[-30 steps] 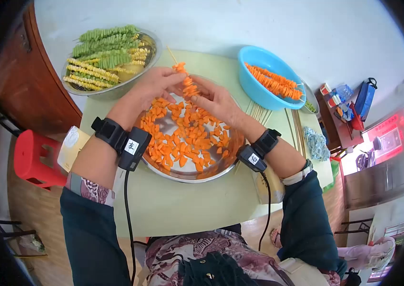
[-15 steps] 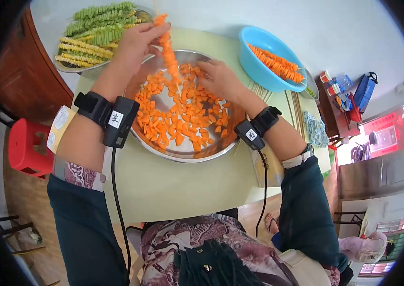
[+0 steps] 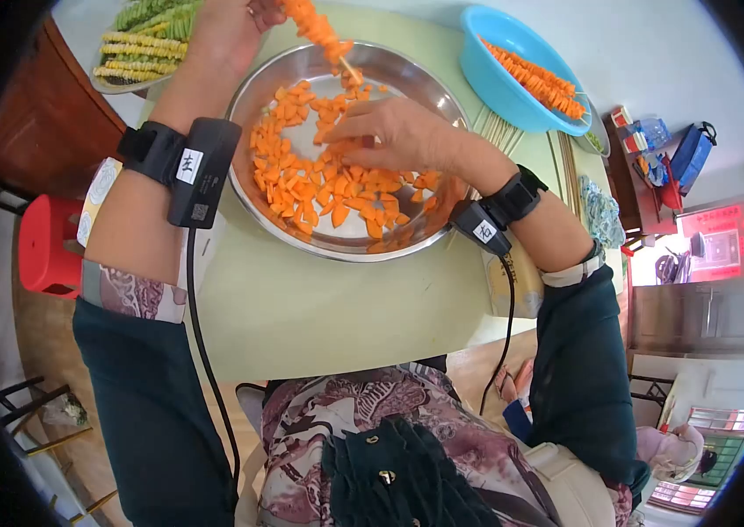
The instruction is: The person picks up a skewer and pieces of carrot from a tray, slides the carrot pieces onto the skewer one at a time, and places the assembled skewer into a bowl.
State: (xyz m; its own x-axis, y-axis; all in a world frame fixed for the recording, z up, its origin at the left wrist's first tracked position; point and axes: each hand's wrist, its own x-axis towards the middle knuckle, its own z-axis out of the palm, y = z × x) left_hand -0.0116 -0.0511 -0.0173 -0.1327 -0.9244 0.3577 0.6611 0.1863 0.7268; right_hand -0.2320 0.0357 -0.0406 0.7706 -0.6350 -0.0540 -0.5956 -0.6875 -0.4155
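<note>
My left hand point(image 3: 230, 37), cut off by the top edge, is closed on a skewer of orange carrot slices point(image 3: 312, 25). The skewer tilts down to the right, its bare tip over the far part of a wide steel basin point(image 3: 346, 256). Loose carrot slices point(image 3: 288, 198) lie scattered across the basin's floor. Inside the basin, my right hand point(image 3: 397, 132) reaches down with bent fingers closed among the slices; its fingertips are partly hidden by the pieces. Both wrists wear black strapped devices with cables.
A blue plastic basin point(image 3: 477, 66) with finished carrot skewers point(image 3: 534, 81) stands at the back right. Bare bamboo sticks point(image 3: 499, 136) lie beside it. Green and yellow skewers point(image 3: 139, 53) fill a tray at the back left. A red stool point(image 3: 49, 246) stands left of the table point(image 3: 337, 316).
My left hand and the carrot skewer have moved up in view. My right hand has come down and left into the loose slices. The view has shifted, with the table higher.
</note>
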